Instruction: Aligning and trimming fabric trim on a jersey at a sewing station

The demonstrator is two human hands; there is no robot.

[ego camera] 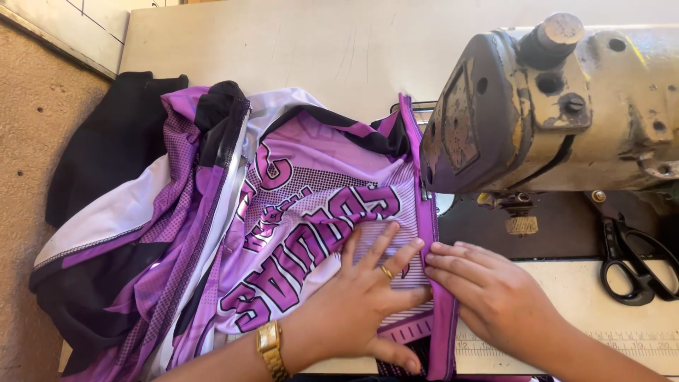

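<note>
A purple, white and black printed jersey [283,212] lies bunched on the sewing table, its purple edge strip [427,219] running under the head of an old cream sewing machine [552,106]. My left hand [368,297], with a gold ring and a gold wristwatch, lies flat on the fabric just left of the strip, fingers spread. On the right side of the strip my right hand [488,290] presses flat, fingertips touching the seam. Neither hand grips anything. The needle area is hidden behind the machine head.
Black scissors [636,262] lie on the table at the right, beside the machine bed. A printed ruler strip [622,346] runs along the table's front edge. More black cloth [113,141] hangs off the table's left side, above a tan floor [35,177].
</note>
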